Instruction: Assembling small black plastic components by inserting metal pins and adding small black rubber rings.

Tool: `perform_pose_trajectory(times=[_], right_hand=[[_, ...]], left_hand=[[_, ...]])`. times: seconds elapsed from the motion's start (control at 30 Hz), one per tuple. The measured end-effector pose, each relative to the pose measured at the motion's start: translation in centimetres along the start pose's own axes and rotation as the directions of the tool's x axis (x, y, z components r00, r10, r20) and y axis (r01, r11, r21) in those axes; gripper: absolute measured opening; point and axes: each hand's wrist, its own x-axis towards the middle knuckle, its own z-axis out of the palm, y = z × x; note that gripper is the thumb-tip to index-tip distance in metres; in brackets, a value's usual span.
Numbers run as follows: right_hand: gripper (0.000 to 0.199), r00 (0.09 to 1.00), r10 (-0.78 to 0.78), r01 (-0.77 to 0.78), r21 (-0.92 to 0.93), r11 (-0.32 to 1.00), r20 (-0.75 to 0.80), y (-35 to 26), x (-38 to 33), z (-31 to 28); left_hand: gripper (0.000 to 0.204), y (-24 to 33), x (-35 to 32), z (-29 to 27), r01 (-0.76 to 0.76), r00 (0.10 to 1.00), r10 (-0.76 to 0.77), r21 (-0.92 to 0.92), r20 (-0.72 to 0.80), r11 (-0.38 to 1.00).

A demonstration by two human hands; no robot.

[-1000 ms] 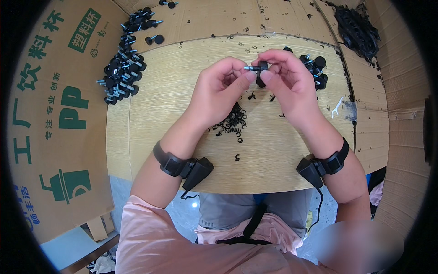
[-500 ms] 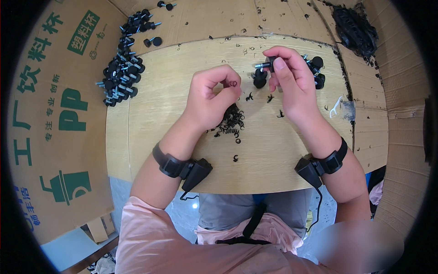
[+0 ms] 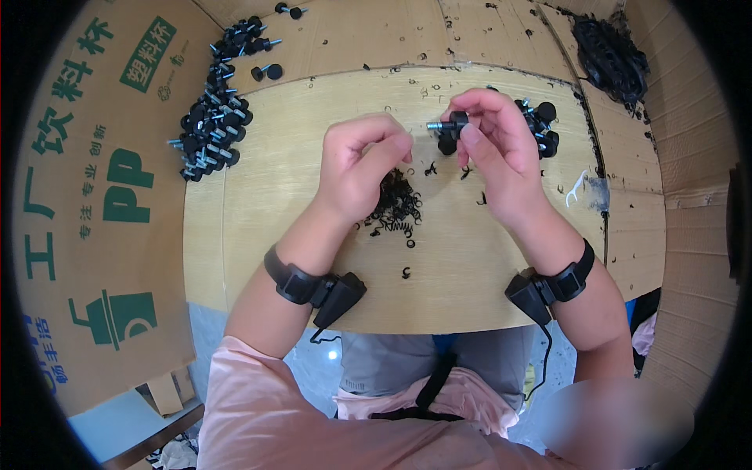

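Note:
Between the thumb and fingers of my right hand (image 3: 505, 157) is a black-headed bolt (image 3: 457, 121), its bare silver shank pointing left. My left hand (image 3: 356, 168) is closed in a pinch to the left of that shank, apart from it; whatever the fingertips hold, if anything, is hidden. Below the left fingers lies a heap of small black ring-like scraps (image 3: 398, 202). Another black-headed bolt (image 3: 446, 146) stands just under the held one, partly covered. More of these bolts (image 3: 546, 113) sit beyond my right hand.
A large pile of black-headed bolts (image 3: 211, 129) lies at the table's left edge. A tangled black bundle (image 3: 607, 59) is at the far right. A white plastic pick (image 3: 576, 188) lies right of my right wrist. Cardboard walls (image 3: 102, 196) rise on both sides. Black scraps dot the far cardboard.
The bolt in my right hand has shifted slightly left and down, toward my left hand. A small black ring seen at my left fingertips no longer shows; those fingers have closed further.

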Motion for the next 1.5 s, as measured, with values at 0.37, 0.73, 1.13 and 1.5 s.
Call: perform_pose_trajectory(times=[0.37, 0.73, 1.13, 1.5], right_hand=[[0.028, 0.998, -0.046, 0.049, -0.062, 0.997, 0.048, -0.1, -0.1, 0.3], [0.030, 0.989, -0.141, 0.145, -0.134, 0.980, 0.033, 0.3, 0.3, 0.4], [0.030, 0.981, -0.185, 0.194, -0.296, 0.935, 0.057, -0.2, 0.2, 0.6], [0.030, 0.972, -0.224, 0.237, -0.343, 0.909, 0.077, -0.1, 0.3, 0.6]], left_hand=[[0.011, -0.7, 0.0, 1.0, 0.150, 0.986, -0.149, 0.005, -0.074, 0.989], [0.010, -0.5, 0.0, 1.2, 0.103, 0.990, -0.092, 0.101, -0.111, 0.990], [0.011, -0.4, 0.1, 1.2, 0.204, 0.970, -0.191, 0.080, -0.150, 0.976], [0.008, -0.4, 0.2, 1.2, 0.232, 0.966, -0.218, 0.092, -0.140, 0.968]])
